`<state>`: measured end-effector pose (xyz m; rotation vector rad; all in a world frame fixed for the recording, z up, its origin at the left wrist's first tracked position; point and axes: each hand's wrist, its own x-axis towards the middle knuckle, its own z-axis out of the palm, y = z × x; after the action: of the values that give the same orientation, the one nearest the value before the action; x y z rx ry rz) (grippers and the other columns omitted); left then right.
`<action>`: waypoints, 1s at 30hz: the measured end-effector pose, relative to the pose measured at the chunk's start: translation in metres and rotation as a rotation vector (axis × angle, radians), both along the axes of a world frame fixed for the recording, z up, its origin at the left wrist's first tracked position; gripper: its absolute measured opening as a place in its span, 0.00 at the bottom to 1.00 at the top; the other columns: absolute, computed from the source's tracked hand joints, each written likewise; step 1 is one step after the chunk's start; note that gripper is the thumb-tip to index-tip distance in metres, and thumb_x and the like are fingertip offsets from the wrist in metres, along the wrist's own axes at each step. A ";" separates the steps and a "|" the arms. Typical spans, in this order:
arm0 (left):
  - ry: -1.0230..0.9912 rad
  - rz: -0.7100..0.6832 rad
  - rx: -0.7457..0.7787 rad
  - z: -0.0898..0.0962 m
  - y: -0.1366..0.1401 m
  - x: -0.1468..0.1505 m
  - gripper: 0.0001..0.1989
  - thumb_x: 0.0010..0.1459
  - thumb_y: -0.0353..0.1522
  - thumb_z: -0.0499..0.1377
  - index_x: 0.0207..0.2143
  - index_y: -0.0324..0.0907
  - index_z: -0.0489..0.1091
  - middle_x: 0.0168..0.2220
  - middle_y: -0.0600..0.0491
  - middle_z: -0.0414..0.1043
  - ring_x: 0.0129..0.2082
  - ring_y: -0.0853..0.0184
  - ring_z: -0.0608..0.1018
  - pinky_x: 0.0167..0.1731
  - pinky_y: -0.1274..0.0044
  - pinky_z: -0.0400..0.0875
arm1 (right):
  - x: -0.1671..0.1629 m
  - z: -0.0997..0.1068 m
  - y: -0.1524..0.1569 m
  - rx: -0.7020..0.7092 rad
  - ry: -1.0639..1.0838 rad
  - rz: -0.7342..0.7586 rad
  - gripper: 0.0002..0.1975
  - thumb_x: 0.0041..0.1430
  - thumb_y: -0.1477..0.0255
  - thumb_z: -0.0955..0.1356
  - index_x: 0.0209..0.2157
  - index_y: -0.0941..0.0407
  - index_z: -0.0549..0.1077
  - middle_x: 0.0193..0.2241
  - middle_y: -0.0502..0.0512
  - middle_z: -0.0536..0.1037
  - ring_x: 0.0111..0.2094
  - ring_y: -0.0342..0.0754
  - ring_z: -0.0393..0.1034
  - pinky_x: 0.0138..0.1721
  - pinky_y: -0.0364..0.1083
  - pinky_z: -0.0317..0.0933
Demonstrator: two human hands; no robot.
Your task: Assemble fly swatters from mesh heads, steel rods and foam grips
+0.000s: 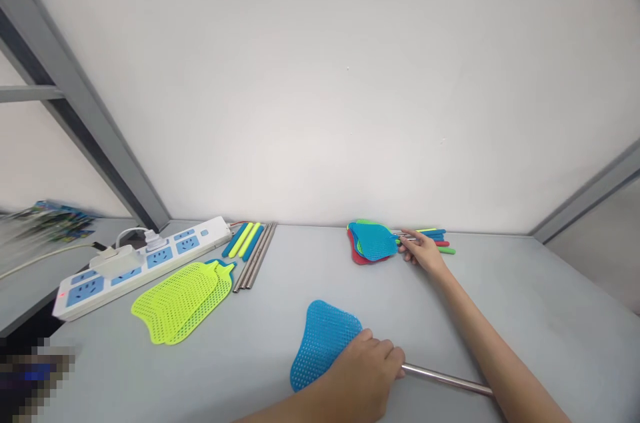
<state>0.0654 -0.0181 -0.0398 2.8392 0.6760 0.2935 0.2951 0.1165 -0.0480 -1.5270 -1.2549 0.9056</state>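
Near the front of the table, my left hand point(367, 369) is wrapped round the neck of a blue fly swatter point(324, 339). The swatter's mesh head points left, and its metal rod point(445, 379) runs right until my right forearm hides it. Farther back, my right hand point(421, 251) pinches the metal rod of a smaller-looking blue fly swatter point(375, 241). That one lies on a pile of swatters with a red head point(357, 255) and a green one showing beneath. Blue, red and green handles point(445, 251) stick out beyond my right hand.
Yellow-green mesh heads point(180, 303) lie at the left, with a blue one partly under them. Beside them are several metal rods point(256, 259) and some blue and yellow grips point(243, 241). A white power strip point(210, 233) with plugs stands near the left edge. A wall closes the back.
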 end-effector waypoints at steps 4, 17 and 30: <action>0.005 -0.007 -0.001 0.003 -0.001 -0.001 0.05 0.56 0.27 0.44 0.31 0.40 0.57 0.29 0.54 0.67 0.27 0.69 0.68 0.32 0.76 0.57 | -0.002 0.002 -0.005 0.007 0.127 -0.028 0.25 0.43 0.63 0.67 0.43 0.59 0.65 0.17 0.47 0.69 0.12 0.38 0.58 0.11 0.39 0.53; 0.047 0.214 -0.088 0.020 0.016 -0.009 0.10 0.56 0.24 0.41 0.32 0.40 0.59 0.31 0.52 0.66 0.30 0.66 0.68 0.32 0.75 0.58 | -0.020 0.005 -0.061 -0.113 0.578 0.055 0.14 0.48 0.69 0.65 0.38 0.57 0.70 0.20 0.49 0.65 0.19 0.40 0.58 0.21 0.40 0.57; -0.022 0.540 -0.129 0.027 0.041 -0.018 0.14 0.60 0.31 0.36 0.32 0.40 0.59 0.29 0.50 0.67 0.27 0.65 0.70 0.26 0.75 0.58 | -0.087 0.016 -0.099 -0.087 0.663 0.380 0.12 0.47 0.69 0.65 0.37 0.56 0.66 0.21 0.50 0.67 0.23 0.42 0.59 0.26 0.42 0.54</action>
<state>0.0475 0.0226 -0.0132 2.4801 1.3951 0.3458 0.2082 0.0173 -0.0316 -0.9238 -1.0224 1.5730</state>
